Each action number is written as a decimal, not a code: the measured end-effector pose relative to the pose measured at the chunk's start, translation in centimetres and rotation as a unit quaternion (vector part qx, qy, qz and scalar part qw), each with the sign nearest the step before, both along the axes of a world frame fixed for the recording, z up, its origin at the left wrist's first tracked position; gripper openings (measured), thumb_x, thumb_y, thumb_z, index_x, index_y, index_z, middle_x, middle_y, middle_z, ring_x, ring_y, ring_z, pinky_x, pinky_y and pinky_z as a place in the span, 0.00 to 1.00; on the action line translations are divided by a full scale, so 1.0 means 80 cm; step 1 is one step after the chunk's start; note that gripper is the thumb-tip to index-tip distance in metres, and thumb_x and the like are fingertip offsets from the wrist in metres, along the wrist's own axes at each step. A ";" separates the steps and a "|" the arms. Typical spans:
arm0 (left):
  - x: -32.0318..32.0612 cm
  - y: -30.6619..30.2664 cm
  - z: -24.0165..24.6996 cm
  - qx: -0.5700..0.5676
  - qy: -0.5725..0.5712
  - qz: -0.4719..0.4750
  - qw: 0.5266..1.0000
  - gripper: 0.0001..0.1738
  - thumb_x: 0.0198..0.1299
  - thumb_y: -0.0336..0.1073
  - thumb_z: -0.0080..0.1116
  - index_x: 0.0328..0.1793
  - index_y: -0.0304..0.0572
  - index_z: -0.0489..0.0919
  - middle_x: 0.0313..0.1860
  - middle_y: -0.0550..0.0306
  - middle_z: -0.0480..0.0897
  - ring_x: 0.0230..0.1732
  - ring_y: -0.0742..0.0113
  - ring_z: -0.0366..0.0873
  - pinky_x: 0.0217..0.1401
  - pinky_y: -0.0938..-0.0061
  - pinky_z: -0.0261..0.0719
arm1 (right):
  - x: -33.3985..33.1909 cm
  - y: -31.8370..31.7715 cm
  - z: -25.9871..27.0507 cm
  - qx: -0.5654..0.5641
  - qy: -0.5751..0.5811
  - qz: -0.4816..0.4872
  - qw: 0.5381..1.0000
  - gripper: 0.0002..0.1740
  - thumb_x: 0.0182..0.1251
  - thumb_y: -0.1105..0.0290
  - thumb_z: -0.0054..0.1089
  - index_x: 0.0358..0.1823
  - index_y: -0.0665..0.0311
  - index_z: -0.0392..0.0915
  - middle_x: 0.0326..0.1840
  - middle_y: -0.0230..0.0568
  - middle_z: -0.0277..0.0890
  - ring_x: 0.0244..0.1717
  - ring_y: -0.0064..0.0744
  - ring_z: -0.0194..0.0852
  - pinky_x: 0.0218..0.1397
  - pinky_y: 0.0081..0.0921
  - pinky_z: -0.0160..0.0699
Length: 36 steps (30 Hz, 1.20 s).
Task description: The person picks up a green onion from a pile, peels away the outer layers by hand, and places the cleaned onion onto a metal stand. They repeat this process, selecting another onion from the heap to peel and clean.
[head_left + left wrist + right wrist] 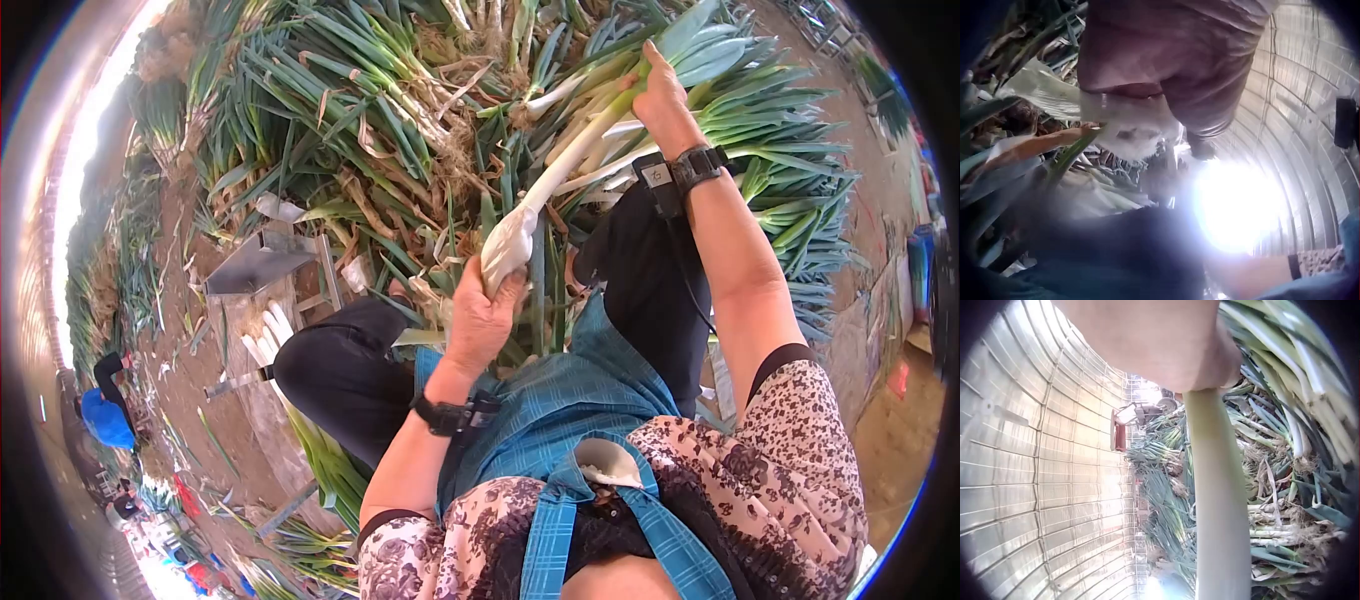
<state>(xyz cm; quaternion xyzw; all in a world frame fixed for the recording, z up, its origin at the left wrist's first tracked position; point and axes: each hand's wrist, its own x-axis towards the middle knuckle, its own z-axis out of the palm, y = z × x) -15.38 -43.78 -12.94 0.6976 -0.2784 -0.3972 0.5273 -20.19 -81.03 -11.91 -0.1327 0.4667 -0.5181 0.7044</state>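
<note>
Left hand (485, 318) is curled snug round the white root end of a fat leek (578, 155), and the right hand (660, 100) has its fingers wrapped on up where the stalk goes green. So the leek's basically held on a slant between the two, leaves poking out past the right hand. Left of it there's a scruffy heap (395, 105) with roots on, right of it a neater leafy pile (790, 158), and the wearer's blue apron (560, 370) is near its bottom end.
</note>
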 end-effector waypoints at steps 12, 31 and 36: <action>-0.007 0.143 0.034 0.128 -0.068 -0.128 0.981 0.14 0.71 0.37 0.47 0.40 0.31 0.75 0.25 0.60 0.77 0.23 0.75 0.71 0.27 0.78 0.71 | -0.046 -0.055 -0.030 0.021 0.186 0.026 0.982 0.22 0.61 0.68 0.68 0.58 0.57 0.77 0.53 0.42 0.76 0.24 0.33 0.71 0.18 0.31 0.69; 0.011 -0.014 -0.049 0.008 -0.302 -0.247 0.921 0.06 0.60 0.29 0.49 0.32 0.36 0.74 0.30 0.54 0.74 0.31 0.59 0.74 0.31 0.66 0.71 | -0.075 -0.044 -0.014 -0.056 0.208 -0.211 0.954 0.31 0.48 0.75 0.72 0.52 0.70 0.66 0.43 0.44 0.72 0.38 0.31 0.70 0.37 0.33 0.74; 0.086 0.060 -0.115 0.145 -0.024 0.014 0.989 0.18 0.68 0.39 0.52 0.27 0.34 0.74 0.23 0.56 0.78 0.20 0.70 0.74 0.23 0.77 0.70 | -0.274 -0.263 -0.115 -0.411 0.078 -0.358 0.835 0.14 0.53 0.76 0.64 0.40 0.66 0.69 0.27 0.38 0.72 0.16 0.29 0.66 0.15 0.31 0.63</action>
